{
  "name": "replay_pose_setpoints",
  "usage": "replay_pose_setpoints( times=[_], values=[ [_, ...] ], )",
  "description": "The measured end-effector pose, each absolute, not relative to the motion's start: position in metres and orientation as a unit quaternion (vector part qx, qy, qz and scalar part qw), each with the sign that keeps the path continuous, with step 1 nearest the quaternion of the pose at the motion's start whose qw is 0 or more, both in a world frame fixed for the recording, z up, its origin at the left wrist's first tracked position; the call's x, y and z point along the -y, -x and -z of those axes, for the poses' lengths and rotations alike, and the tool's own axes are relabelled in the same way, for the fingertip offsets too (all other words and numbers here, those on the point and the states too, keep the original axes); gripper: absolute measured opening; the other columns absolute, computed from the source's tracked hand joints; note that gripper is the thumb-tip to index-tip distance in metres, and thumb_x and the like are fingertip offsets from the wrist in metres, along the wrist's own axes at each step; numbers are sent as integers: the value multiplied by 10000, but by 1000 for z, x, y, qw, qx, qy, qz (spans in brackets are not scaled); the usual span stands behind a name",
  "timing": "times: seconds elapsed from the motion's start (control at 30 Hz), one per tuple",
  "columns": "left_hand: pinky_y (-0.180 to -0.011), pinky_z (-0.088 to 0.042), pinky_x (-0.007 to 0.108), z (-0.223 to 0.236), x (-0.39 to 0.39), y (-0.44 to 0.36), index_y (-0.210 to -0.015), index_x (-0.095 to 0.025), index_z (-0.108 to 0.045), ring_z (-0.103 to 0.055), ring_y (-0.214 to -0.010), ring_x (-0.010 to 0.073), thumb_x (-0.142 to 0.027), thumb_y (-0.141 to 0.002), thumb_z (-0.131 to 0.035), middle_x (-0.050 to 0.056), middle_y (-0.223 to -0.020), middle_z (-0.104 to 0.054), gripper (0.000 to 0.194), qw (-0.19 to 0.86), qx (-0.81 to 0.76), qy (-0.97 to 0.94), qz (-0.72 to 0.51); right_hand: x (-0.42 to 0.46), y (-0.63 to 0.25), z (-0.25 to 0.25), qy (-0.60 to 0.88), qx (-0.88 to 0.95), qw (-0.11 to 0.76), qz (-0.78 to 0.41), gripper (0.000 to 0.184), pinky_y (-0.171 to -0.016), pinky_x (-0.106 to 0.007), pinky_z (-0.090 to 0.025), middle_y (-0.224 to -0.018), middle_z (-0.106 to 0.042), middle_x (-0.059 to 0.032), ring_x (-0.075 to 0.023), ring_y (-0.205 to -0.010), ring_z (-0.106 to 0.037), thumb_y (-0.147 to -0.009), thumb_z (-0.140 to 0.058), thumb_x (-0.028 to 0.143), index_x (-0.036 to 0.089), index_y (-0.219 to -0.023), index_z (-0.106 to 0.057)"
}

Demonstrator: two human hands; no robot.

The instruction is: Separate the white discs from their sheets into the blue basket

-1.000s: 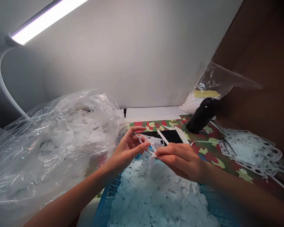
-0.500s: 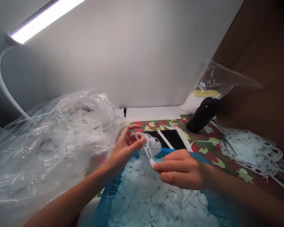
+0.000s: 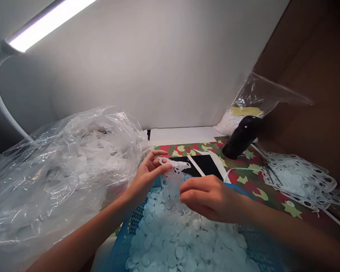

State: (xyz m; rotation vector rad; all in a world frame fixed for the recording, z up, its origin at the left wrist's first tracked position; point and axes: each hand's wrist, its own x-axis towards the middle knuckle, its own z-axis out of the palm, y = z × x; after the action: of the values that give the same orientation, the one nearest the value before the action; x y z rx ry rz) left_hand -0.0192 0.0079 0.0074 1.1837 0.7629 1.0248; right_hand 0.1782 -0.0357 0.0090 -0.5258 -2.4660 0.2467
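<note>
My left hand (image 3: 151,170) pinches a thin white plastic sheet (image 3: 180,165) full of round holes between thumb and fingers. Part of that sheet droops towards the blue perforated basket (image 3: 136,219) below. Loose translucent white discs (image 3: 170,238) heap up inside the basket. Just right of the drooping part, my right hand (image 3: 209,197) hangs over the discs with its fingers drawn together. Whatever may be between those fingertips is hidden.
A large clear plastic bag (image 3: 73,177) of white scraps fills the left side. To the right lie a black cylindrical object (image 3: 240,138) and a pile of holed white sheets (image 3: 300,181). Behind stands a clear bag (image 3: 252,94); a lamp (image 3: 51,26) shines overhead.
The holed sheet was stretched between both hands; now its strip has come away from my right fingertips and the sheet hangs from my left hand. My right hand has shifted slightly left.
</note>
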Motion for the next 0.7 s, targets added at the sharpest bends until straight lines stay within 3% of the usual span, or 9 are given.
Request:
replay_pose_setpoints(
  times=[0.2, 0.3, 0.47, 0.7],
  values=[
    [-598, -434, 167, -6, -7, 19, -1033, -204, -499, -545, -646, 68, -224, -760, -690, -40, -733, -548, 333, 653, -311, -538, -433, 33, -180, -10, 281, 871, 389, -106, 158, -565, -198, -430, -916, -580, -30, -79, -662, -499, -865, -572, 175, 160, -1017, -532],
    [-616, -445, 168, -5, -6, 19, -1033, -208, -503, -561, -662, 68, -217, -764, -690, -38, -745, -553, 328, 656, -304, -550, -417, 33, -179, -12, 291, 867, 392, -96, 191, -549, -198, -439, -929, -586, -34, -71, -629, -501, -866, -579, 202, 163, -1049, -541],
    [-574, -458, 196, -8, 0, 18, -1076, -225, -476, -561, -618, 75, -211, -780, -670, -37, -743, -549, 354, 662, -283, -571, -395, 32, -179, -11, 278, 871, 385, -121, 181, -640, -211, -494, -954, -586, -40, -92, -770, -581, -865, -578, 160, 172, -1045, -562],
    [-480, -420, 194, -10, 1, 17, -1094, -231, -469, -565, -559, 85, -225, -780, -659, -24, -748, -539, 367, 645, -286, -592, -390, 32, -179, -8, 249, 896, 356, -98, 130, -590, -208, -463, -950, -595, -38, -76, -690, -552, -882, -525, 123, 173, -981, -594]
  ],
)
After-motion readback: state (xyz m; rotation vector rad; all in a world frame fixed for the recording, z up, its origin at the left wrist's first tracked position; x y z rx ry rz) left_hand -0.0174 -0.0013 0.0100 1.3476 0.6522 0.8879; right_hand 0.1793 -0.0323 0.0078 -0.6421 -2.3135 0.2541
